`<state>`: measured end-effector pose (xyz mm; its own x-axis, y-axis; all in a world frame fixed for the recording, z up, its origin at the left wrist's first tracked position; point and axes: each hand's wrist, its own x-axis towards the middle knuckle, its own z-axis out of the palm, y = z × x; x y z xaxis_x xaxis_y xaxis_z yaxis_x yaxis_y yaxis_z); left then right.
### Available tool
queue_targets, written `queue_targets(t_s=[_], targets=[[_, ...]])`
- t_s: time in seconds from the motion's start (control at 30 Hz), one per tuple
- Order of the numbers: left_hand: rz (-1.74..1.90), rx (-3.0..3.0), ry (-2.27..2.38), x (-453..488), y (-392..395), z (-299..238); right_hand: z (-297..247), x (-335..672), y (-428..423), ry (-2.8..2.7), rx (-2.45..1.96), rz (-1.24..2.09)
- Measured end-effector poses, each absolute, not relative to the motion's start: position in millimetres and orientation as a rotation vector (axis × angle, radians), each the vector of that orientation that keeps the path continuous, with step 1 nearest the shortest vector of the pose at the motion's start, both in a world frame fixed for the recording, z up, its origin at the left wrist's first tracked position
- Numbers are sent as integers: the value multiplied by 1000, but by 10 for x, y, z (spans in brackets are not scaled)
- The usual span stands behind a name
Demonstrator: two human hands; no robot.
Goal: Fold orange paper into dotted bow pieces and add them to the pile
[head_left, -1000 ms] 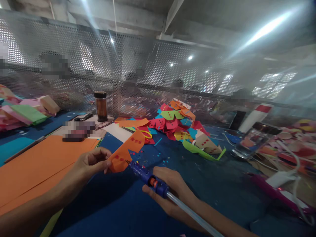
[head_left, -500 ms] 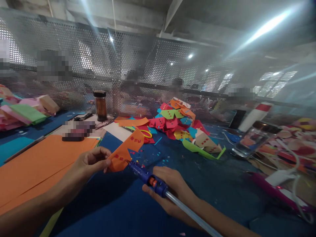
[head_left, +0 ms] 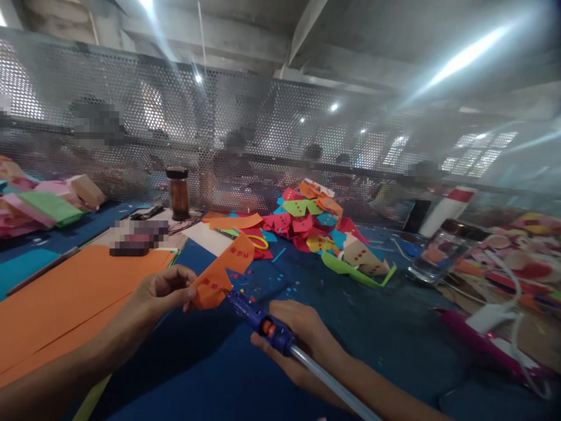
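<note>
Left hand (head_left: 173, 287) pinching orange cutout (head_left: 214, 270) between thumb and fingers by its lower left end, held up over blue table (head_left: 175, 374). Cutout has a notch and red marks. Right hand (head_left: 307, 330) wrapped round glue gun (head_left: 252, 314), nozzle tip at cutout's lower right edge; can't tell if touching. Clear stick (head_left: 328, 381) pokes out gun's back. Cutout pile (head_left: 302, 222) beyond, orange sheets (head_left: 79, 301) left, jar (head_left: 179, 196) behind them, glass bottle (head_left: 445, 251) off right.
</note>
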<state>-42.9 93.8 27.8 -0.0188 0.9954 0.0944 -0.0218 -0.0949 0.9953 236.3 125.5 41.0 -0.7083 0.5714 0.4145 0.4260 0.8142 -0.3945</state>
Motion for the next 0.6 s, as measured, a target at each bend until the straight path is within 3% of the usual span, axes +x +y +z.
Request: queue_targets(t_s=[0.6], targets=[[1376,1122,1162,-435,970,267,495,2403,1207,-2115,-988,795]])
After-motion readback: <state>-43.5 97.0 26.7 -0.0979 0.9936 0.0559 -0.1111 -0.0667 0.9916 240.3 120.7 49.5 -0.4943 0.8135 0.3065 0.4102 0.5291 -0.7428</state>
